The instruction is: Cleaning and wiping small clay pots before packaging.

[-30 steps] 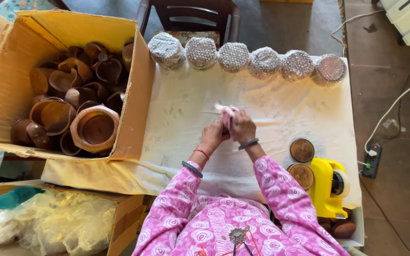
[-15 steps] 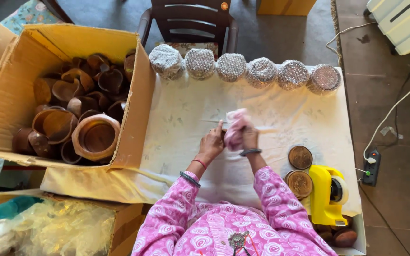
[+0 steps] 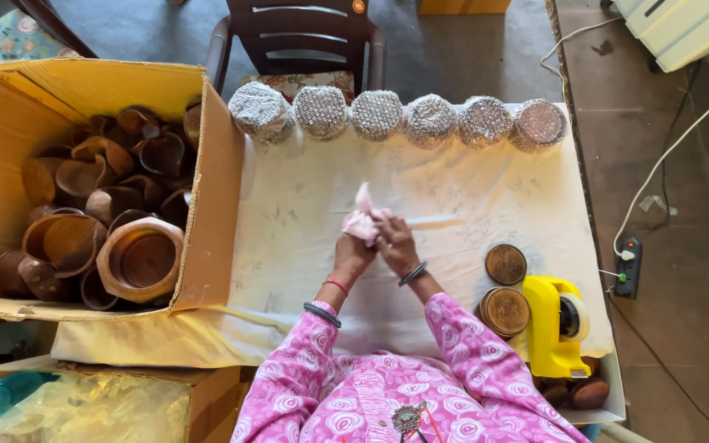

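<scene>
Centrally, on white-clothed table (image 3: 305, 205): left hand (image 3: 353, 253) and right hand (image 3: 395, 242), close together, both closed on one pink crumpled cloth (image 3: 363, 221); cloth held just above table surface, upper corner sticking up past fingers.

Wrists: red thread and dark bangle on left; dark bangle on right. Sleeves pink with white swirl pattern.

Far edge of table: row of six foil-wrapped bundles (image 3: 377, 113), silver, rounded, side by side, touching or nearly so.

Right of hands: two round brown discs (image 3: 505, 264), wood-coloured, one beyond the other, nearer one apparently a short stack. Just beside them, yellow tape dispenser (image 3: 553, 324), roll of clear tape mounted. Near table corner, below dispenser: small brown rounded items (image 3: 589, 394), partly hidden, kind not clear.

Left of table: large open cardboard box (image 3: 207, 205), touching cloth edge, filled with brown bowls (image 3: 137, 258), mixed sizes, tumbled; largest one octagonal-rimmed, at near right of box.

Lower left: second carton with clear plastic bags (image 3: 100, 410) and teal object, partly seen.

Beyond table: dark chair (image 3: 304, 37), patterned cushion. Right on floor: white cable and power strip (image 3: 627, 267).
</scene>
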